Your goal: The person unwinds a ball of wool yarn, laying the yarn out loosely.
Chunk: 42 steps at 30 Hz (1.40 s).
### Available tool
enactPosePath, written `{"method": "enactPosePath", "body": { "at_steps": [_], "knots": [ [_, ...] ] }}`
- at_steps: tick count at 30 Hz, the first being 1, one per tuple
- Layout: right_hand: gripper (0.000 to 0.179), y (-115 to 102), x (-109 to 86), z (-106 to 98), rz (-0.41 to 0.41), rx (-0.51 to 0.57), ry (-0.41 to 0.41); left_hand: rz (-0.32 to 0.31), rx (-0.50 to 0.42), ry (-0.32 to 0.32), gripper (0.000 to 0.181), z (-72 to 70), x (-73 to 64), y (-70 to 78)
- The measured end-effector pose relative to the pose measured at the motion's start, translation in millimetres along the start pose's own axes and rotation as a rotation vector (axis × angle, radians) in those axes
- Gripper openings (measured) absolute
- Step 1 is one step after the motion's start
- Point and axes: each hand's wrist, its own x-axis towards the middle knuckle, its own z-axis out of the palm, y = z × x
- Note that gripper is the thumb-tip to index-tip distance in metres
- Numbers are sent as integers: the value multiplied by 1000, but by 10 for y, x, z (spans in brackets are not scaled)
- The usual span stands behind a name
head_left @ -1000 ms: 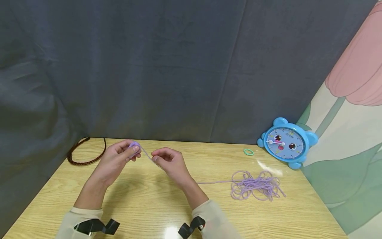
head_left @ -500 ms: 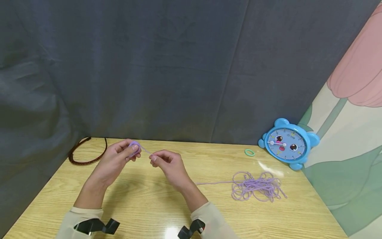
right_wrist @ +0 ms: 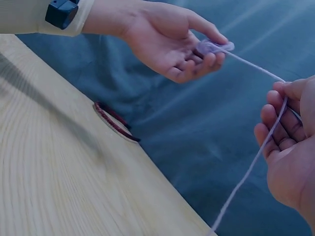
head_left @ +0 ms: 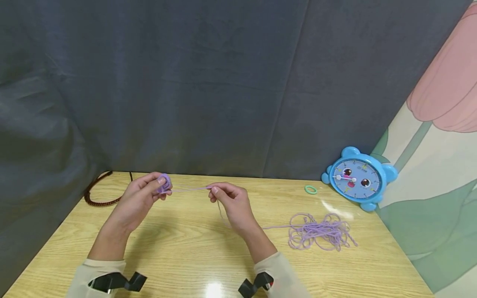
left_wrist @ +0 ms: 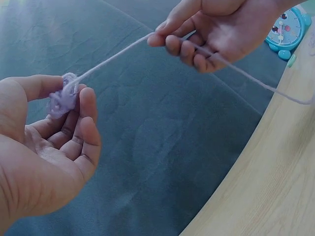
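My left hand [head_left: 136,200] pinches a small wound bundle of purple yarn [head_left: 165,183] between thumb and fingers, above the table's left half. From that bundle a taut strand [left_wrist: 115,56] runs across to my right hand [head_left: 234,205], whose thumb and index finger pinch it. Past the right fingers the yarn [right_wrist: 243,179] hangs down across the palm, as the right wrist view shows. Farther right, a loose tangled heap of the same purple yarn [head_left: 320,232] lies on the table, with a strand leading from it toward the right forearm, which hides part of it.
A blue animal-shaped clock [head_left: 355,182] leans at the table's back right corner. Near it lies a green ring [head_left: 310,189]. A dark brown braided cord [head_left: 100,203] curves at the back left. A dark curtain [head_left: 193,91] hangs behind the wooden table [head_left: 179,256].
My right hand has moved right, away from the left, drawing the strand between them longer and straight. The left hand has turned the bundle slightly. The tangled heap looks unchanged.
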Motion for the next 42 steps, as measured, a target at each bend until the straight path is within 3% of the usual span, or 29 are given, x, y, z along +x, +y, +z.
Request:
{"method": "enactPosePath", "body": {
  "at_steps": [11,17,21,28,36,42],
  "knots": [
    [29,-57,-48,-329,5,12,83,18,12,-5,17,-1,9,-10],
    [12,-79,-78,-492,-4,38,157,27,2,-13,15,-7,4,-25],
    [12,-106,-93,-582,-31,60,197,25,-15,-20,15,-8,5,-36],
    [14,-173,-143,-733,-66,107,212,16,-69,-26,18,-7,5,-33],
    [14,-269,-216,-963,-116,142,242,40,-58,-37,17,-15,8,-36],
    [16,-337,-275,-1151,-128,105,265,46,-51,-55,16,-10,19,-34]
  ]
}}
